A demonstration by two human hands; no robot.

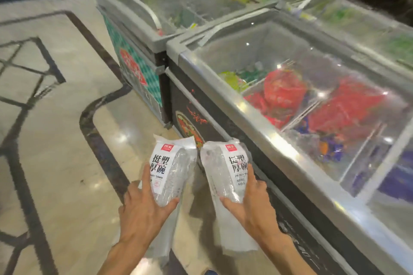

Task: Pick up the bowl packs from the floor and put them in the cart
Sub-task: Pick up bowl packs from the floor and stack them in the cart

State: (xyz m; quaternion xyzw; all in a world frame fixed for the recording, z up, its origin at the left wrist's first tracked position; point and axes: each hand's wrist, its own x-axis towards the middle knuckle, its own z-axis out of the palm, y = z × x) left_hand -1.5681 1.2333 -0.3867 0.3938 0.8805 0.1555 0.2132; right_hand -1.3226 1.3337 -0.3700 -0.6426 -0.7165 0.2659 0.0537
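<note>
Hands point(143, 212) point(250, 203) grip crinkly clear bowl packs point(172, 169) point(223, 169).

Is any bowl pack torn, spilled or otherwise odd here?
Nothing stands out. The left hand grips one bowl pack and the right hand grips the other pack; both wrappers look whole.

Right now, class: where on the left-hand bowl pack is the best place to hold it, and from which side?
Round the lower end of the left bowl pack, from below and its outer side, as the left hand does: the pack is long and narrow, so thumb and fingers can wrap it.
</note>
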